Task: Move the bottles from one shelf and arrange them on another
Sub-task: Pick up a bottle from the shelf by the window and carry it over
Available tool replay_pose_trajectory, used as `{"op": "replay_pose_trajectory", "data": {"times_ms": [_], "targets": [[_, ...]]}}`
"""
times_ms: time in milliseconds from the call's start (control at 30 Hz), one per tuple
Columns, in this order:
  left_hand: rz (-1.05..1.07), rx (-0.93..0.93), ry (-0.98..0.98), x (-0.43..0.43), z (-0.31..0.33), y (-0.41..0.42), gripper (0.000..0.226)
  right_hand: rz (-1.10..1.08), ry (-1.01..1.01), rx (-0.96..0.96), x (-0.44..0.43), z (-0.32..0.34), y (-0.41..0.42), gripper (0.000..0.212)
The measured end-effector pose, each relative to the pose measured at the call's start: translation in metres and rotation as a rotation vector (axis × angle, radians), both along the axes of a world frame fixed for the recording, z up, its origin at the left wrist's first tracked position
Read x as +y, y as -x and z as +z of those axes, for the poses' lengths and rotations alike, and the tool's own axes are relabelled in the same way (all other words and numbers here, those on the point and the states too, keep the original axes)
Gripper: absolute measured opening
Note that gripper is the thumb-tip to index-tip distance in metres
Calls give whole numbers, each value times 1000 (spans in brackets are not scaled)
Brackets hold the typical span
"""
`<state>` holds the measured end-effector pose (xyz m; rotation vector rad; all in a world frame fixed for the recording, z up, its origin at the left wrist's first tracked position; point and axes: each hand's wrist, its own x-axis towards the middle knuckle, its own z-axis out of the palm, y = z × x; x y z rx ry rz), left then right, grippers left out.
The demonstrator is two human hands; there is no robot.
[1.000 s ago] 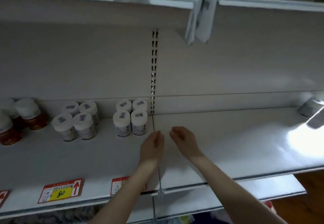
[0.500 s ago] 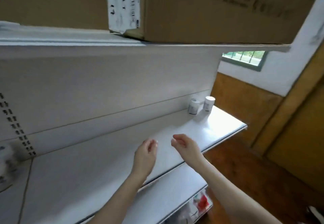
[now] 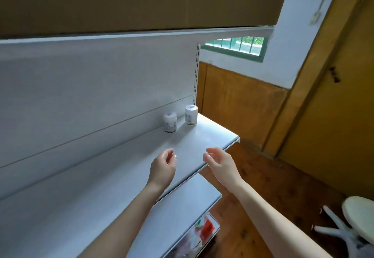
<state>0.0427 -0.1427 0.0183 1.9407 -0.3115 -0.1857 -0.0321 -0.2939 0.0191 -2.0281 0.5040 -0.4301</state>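
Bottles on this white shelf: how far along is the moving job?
Done: the nearer bottle and farther bottle stand at the shelf end, by its back panel. In hand: nothing; the left hand and right hand hover empty. Left: mostly bare shelf; other bottles are out of view.

The bare left hand [image 3: 163,166] is hovering over the white metal shelf [image 3: 113,181] just inside its front edge, its fingers loosely curled, holding nothing, and its palm turned toward the other hand. The bare right hand [image 3: 219,162] is hanging level with it over the same front edge, near the shelf's right corner, its fingers likewise relaxed and empty. Both bare forearms are reaching forward, with a gap between the hands.
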Motion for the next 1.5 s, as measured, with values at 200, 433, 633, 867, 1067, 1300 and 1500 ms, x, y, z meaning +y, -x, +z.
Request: {"op": "replay_pose_trajectory", "data": {"times_ms": [200,433,633,867,1067,1300,1500], "targets": [[84,32,-39,-34,-27,-80,33,75,3,62,-38,-19,-77,36],[186,7,-130,-67,-33,-156,39,198,-12,142,-63,-26,-178,39],[132,46,-199,-79,-38,-192,37,295,-112,178,-60,-41,-231,47],[185,69,-58,-77,-39,-187,22,407,-163,96,-63,-43,-238,26],[346,40,110,-60,-25,-142,15,522,-261,24,-61,-15,-208,11],[505,-16,237,-32,-1,-56,11,687,-290,27,-36,5,-154,11],[671,-59,245,19,9,6,10,842,-278,62,18,23,-115,12]]}}
